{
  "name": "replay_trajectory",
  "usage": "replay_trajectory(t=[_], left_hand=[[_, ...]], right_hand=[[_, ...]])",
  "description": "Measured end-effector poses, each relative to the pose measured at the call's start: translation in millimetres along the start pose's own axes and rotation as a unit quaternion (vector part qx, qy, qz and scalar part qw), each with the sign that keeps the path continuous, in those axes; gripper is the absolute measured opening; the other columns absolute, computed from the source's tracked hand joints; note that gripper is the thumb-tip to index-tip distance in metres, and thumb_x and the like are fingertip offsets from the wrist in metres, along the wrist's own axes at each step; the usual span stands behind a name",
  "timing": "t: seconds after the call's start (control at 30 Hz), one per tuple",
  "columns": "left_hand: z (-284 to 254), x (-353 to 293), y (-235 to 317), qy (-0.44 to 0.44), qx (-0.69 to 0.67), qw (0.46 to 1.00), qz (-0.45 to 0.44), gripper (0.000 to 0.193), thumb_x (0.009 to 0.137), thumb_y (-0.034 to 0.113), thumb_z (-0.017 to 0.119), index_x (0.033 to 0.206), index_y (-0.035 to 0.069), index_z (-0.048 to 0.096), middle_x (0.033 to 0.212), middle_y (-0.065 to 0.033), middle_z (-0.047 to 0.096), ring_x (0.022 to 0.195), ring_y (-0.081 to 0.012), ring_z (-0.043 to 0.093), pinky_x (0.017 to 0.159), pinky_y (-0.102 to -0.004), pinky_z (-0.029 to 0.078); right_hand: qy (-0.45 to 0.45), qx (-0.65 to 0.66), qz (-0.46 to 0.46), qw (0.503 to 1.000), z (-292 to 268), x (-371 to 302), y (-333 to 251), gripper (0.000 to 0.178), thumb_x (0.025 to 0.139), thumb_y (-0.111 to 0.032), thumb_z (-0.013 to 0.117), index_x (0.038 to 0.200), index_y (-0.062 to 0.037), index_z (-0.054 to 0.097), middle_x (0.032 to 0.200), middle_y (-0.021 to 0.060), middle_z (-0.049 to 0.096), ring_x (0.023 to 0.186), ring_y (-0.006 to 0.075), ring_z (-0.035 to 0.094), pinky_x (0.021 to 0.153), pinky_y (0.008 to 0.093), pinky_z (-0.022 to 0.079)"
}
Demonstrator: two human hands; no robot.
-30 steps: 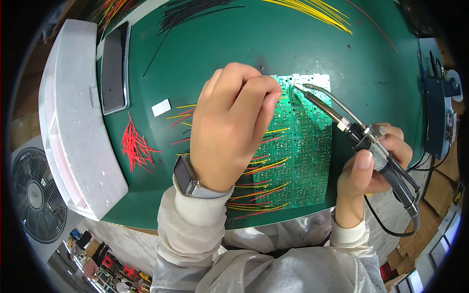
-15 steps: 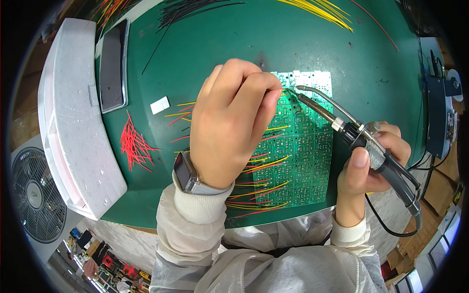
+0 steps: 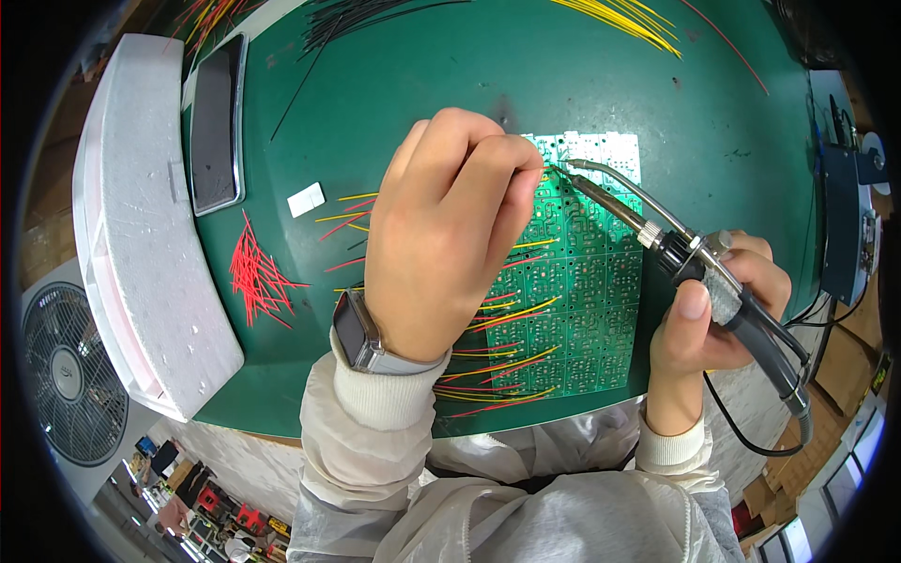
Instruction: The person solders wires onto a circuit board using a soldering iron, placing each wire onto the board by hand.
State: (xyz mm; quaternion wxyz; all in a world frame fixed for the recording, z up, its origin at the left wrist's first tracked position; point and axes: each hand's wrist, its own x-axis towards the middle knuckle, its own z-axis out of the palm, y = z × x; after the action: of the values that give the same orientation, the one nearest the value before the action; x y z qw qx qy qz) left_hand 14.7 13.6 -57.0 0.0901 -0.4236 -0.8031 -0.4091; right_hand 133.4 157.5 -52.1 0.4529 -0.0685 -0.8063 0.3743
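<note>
My left hand [image 3: 450, 211] is pinched over the upper left part of a green circuit board panel [image 3: 587, 281]. A short bit of red wire [image 3: 548, 169] shows at its fingertips, touching or almost touching the board. My right hand [image 3: 718, 310] grips a soldering iron [image 3: 615, 208] with a thin curved metal tube fixed along it. The iron's tip is close beside the wire end, over the board. Red and yellow wires [image 3: 511, 319] stick out from the board's left side in several rows; my left hand and wrist cover part of them.
Loose red wires [image 3: 261, 277] lie left of my hand, near a small white piece [image 3: 306, 199]. A phone [image 3: 218, 127] and a white foam box [image 3: 150, 225] stand at the left. Black wires [image 3: 352, 23] and yellow wires [image 3: 624, 21] lie at the back; a blue-grey unit [image 3: 849, 206] sits at the right.
The board has shifted very slightly upward. Both hands stay nearly in place, with the iron's tip still near the red wire.
</note>
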Motion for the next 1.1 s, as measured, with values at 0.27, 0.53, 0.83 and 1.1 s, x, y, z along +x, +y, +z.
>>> replay_trajectory(t=[0.27, 0.53, 0.83, 1.1], left_hand=[[1.2, 0.5, 0.2, 0.002, 0.02, 1.0, 0.014, 0.016, 0.068, -0.004, 0.062, 0.08, 0.003, 0.055, 0.08, -0.0072, 0.051, 0.067, -0.0177, 0.051, 0.055, -0.0252, 0.043], [3.0, -0.2, 0.3, 0.014, 0.015, 1.0, 0.016, 0.018, 0.066, -0.006, 0.062, 0.081, 0.003, 0.055, 0.08, -0.0073, 0.051, 0.066, -0.0184, 0.051, 0.055, -0.0262, 0.042], [1.8, 1.2, 1.2, 0.02, 0.035, 0.998, 0.04, 0.022, 0.062, -0.006, 0.064, 0.08, 0.004, 0.055, 0.077, -0.0074, 0.05, 0.066, -0.0211, 0.05, 0.055, -0.0291, 0.039], [3.0, 1.9, 1.6, 0.025, 0.034, 0.998, 0.043, 0.022, 0.061, -0.006, 0.064, 0.079, 0.004, 0.055, 0.077, -0.0076, 0.05, 0.067, -0.0223, 0.049, 0.056, -0.0302, 0.039]], right_hand=[[-0.028, 0.005, -0.007, 1.0, -2.6, 1.0, -0.8, 0.036, 0.069, -0.022, 0.066, 0.084, -0.0022, 0.04, 0.063, 0.0074, 0.047, 0.053, 0.0138, 0.046, 0.049, 0.0228, 0.037], [-0.047, 0.005, -0.018, 0.999, -3.7, 1.4, -1.4, 0.036, 0.068, -0.021, 0.066, 0.086, -0.002, 0.04, 0.063, 0.0075, 0.048, 0.052, 0.0137, 0.046, 0.05, 0.0229, 0.038], [-0.069, -0.001, -0.024, 0.997, -5.2, 1.0, -2.6, 0.037, 0.068, -0.02, 0.066, 0.086, -0.0011, 0.039, 0.063, 0.008, 0.047, 0.051, 0.0133, 0.044, 0.049, 0.0225, 0.037], [-0.07, -0.008, -0.034, 0.997, -5.5, -0.1, -2.1, 0.037, 0.068, -0.019, 0.066, 0.086, -0.0011, 0.039, 0.065, 0.0088, 0.047, 0.051, 0.014, 0.045, 0.048, 0.0228, 0.038]])
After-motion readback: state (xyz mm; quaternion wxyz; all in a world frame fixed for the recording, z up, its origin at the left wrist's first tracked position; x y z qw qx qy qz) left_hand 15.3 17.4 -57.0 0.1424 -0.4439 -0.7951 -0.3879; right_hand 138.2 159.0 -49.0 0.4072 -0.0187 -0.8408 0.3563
